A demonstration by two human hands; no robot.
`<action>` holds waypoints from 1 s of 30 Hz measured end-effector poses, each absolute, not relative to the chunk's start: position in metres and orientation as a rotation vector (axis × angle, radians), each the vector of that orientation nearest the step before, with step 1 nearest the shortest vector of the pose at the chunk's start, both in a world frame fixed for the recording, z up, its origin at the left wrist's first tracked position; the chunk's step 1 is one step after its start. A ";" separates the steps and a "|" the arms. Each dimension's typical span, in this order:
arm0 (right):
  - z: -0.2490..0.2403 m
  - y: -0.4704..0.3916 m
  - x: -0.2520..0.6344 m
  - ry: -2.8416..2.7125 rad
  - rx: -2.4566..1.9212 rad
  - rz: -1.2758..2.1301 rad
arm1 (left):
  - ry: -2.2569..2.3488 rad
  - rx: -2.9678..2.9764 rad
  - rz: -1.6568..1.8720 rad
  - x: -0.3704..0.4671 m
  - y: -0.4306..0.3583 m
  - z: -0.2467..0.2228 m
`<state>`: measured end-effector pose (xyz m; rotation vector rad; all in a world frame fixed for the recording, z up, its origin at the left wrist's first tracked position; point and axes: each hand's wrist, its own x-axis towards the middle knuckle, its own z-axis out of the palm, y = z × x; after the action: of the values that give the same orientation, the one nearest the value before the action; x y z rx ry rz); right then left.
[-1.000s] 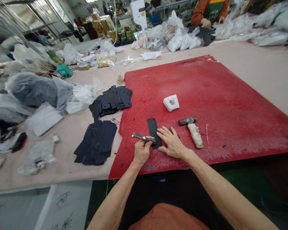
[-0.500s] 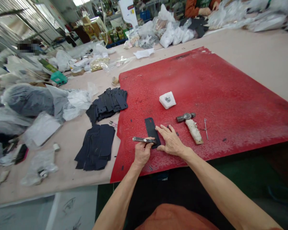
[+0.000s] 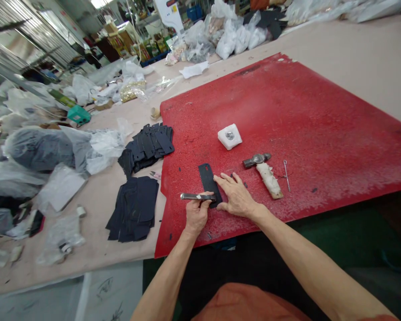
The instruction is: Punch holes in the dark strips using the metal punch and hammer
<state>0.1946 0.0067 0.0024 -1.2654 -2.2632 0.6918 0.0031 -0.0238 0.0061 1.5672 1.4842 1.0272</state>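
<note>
My left hand [image 3: 196, 215] pinches a metal punch [image 3: 195, 196], a dark rod with a bright end pointing left. The other end of the punch is over the lower part of a dark strip [image 3: 206, 177], which has a slot near its far end. I cannot tell whether the tip touches the strip. My right hand [image 3: 236, 196] lies open with fingers spread, its fingertips and thumb at the strip's right edge. To its right rest a hammer [image 3: 267, 178] with a wrapped pale handle and a thin metal rod [image 3: 286, 175] with a looped end.
A white block [image 3: 229, 136] sits on the red mat [image 3: 287, 116], beyond the hands. Two piles of dark pieces, a near pile [image 3: 133, 209] and a far pile [image 3: 149, 145], lie left of the mat. Plastic bags [image 3: 96, 147] crowd the table's left side.
The whole view has shifted slightly, and the co-worker's hands at the top have left the frame. My hands, the punch and the strip keep nearly the same arrangement.
</note>
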 end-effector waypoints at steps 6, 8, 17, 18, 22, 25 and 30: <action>0.004 0.008 0.195 -2.263 -1.261 0.696 | 1.498 1.597 1.016 0.003 -0.024 0.006; 0.004 0.008 0.195 -2.267 -1.266 0.694 | 1.502 1.608 1.012 0.003 -0.024 0.005; 0.004 0.008 0.195 -2.260 -1.263 0.692 | 1.562 1.795 0.949 0.007 -0.024 0.002; 0.004 0.008 0.195 -2.259 -1.261 0.695 | 1.571 1.822 0.951 0.007 -0.024 0.001; 0.004 0.007 0.195 -2.254 -1.252 0.696 | 1.592 1.939 0.975 0.012 -0.026 -0.004; 0.003 0.007 0.196 -2.257 -1.243 0.699 | 1.614 2.007 0.977 0.015 -0.028 -0.008; 0.000 0.008 0.196 -2.256 -1.236 0.696 | 1.657 2.091 0.991 0.018 -0.029 -0.010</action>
<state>0.1956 0.0079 0.0002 -1.2358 -2.2558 0.6964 0.0179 -0.0291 -0.0103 2.0908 1.6572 0.9909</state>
